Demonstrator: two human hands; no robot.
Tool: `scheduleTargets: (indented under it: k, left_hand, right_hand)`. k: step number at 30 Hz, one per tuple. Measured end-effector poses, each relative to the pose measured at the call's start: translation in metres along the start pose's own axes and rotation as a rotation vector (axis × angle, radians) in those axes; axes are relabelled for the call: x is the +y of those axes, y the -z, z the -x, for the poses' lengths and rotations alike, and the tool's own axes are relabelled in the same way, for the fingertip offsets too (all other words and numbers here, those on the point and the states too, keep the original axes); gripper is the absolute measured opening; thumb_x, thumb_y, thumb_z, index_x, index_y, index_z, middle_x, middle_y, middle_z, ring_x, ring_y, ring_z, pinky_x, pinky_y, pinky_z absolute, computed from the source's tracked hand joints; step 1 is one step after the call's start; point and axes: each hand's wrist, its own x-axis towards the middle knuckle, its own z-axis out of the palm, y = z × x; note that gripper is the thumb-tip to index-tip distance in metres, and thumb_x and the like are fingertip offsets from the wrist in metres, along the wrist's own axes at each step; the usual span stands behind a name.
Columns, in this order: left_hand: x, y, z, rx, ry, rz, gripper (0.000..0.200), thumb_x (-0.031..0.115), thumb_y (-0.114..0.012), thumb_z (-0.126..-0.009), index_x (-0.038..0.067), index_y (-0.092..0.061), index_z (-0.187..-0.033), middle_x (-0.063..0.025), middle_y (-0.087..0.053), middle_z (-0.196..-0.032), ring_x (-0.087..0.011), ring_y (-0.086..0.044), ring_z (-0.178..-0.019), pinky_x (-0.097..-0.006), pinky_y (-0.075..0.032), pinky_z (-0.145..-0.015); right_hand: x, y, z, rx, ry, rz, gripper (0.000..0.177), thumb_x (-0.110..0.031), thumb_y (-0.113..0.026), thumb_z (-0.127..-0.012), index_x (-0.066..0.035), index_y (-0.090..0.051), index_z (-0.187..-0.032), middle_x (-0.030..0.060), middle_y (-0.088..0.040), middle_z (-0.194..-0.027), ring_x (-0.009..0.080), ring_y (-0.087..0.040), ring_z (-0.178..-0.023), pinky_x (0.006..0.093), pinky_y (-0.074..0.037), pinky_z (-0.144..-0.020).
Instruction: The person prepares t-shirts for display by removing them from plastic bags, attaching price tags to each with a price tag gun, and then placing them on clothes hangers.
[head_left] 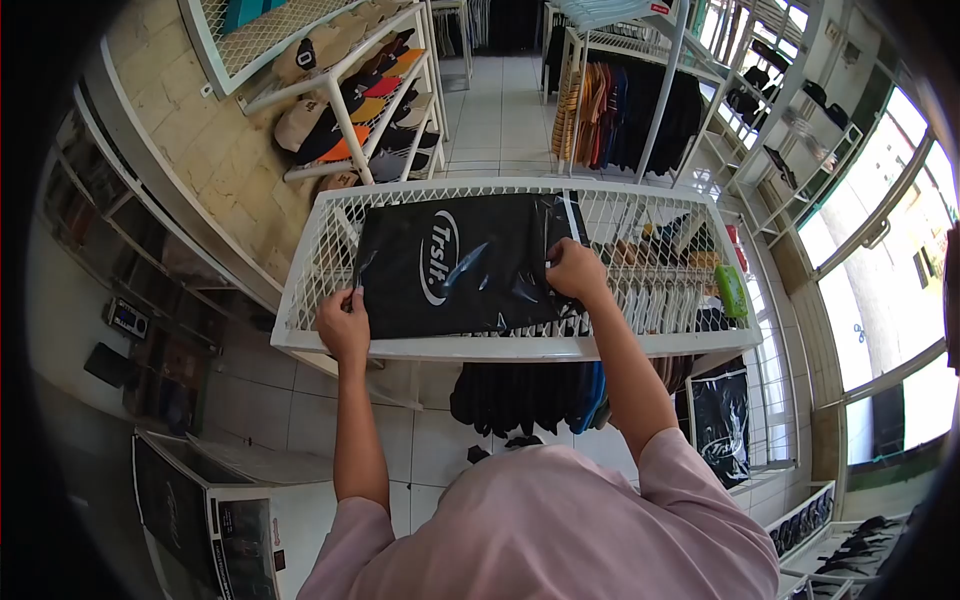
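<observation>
A black plastic clothing bag [400, 260], flat and glossy with a white "Trslt." logo, lies on the white mesh rack top [330, 225]. My left hand [345, 322] pinches its near left edge between thumb and fingers. Toward the bag's right end, my right hand [576, 272] has its fingers closed on the plastic beside a pale strip that runs along that end. The fingertips of the right hand are partly hidden by the hand itself.
A green packet [731, 291] lies at the rack top's right end. Clothes on white hangers [650, 305] hang beneath the mesh. Caps fill a shelf [365, 120] at the far left. Behind stands another clothes rack [620, 110]; a glass display case [205, 510] is at lower left.
</observation>
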Motion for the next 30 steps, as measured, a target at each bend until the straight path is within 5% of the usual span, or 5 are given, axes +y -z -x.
scheduleTargets:
  k: [14,17,22,25,30]
  left_hand:
    - [-0.002,0.000,0.004,0.038,0.012,0.012,0.022,0.026,-0.076,-0.098,0.005,-0.082,-0.101,-0.0102,-0.075,-0.089,-0.0299,-0.066,-0.095,-0.0449,-0.053,-0.088]
    - [-0.001,0.002,0.004,0.047,0.068,0.061,0.020,0.023,-0.076,-0.097,0.003,-0.081,-0.097,-0.0111,-0.077,-0.091,-0.0308,-0.068,-0.097,-0.0447,-0.054,-0.086]
    - [-0.018,-0.008,0.001,0.124,0.091,0.183,0.022,0.025,-0.076,-0.098,0.003,-0.080,-0.097,-0.0123,-0.076,-0.089,-0.0321,-0.069,-0.086,-0.0444,-0.054,-0.080]
    - [-0.026,-0.009,-0.004,0.131,0.131,0.293,0.026,0.026,-0.077,-0.098,0.001,-0.080,-0.099,-0.0116,-0.075,-0.087,-0.0283,-0.069,-0.080,-0.0416,-0.053,-0.076]
    - [-0.034,0.007,-0.020,0.047,0.325,0.519,0.030,0.028,-0.077,-0.100,-0.001,-0.079,-0.103,-0.0053,-0.073,-0.087,-0.0138,-0.064,-0.081,-0.0328,-0.052,-0.076]
  right_hand:
    - [-0.005,-0.019,-0.016,0.035,0.057,-0.136,0.036,-0.014,-0.064,-0.085,-0.003,-0.067,-0.119,0.0260,-0.074,-0.114,0.0440,-0.069,-0.116,0.0478,-0.055,-0.098]
    - [-0.002,-0.009,-0.013,-0.007,0.013,-0.290,0.037,-0.014,-0.069,-0.085,-0.002,-0.066,-0.120,0.0265,-0.074,-0.112,0.0397,-0.072,-0.111,0.0431,-0.056,-0.094]
    - [0.029,0.026,-0.006,0.026,-0.028,-0.532,0.045,-0.021,-0.082,-0.083,-0.005,-0.067,-0.122,0.0046,-0.062,-0.085,0.0178,-0.062,-0.080,0.0342,-0.053,-0.076]
    - [0.056,0.054,-0.005,0.155,-0.024,-0.530,0.044,-0.020,-0.082,-0.080,-0.006,-0.069,-0.120,0.0057,-0.061,-0.086,0.0175,-0.061,-0.080,0.0346,-0.053,-0.075]
    - [0.100,0.099,-0.007,0.459,-0.076,-0.269,0.046,-0.028,-0.081,-0.077,-0.004,-0.070,-0.116,0.0174,-0.071,-0.096,0.0333,-0.070,-0.092,0.0430,-0.055,-0.087]
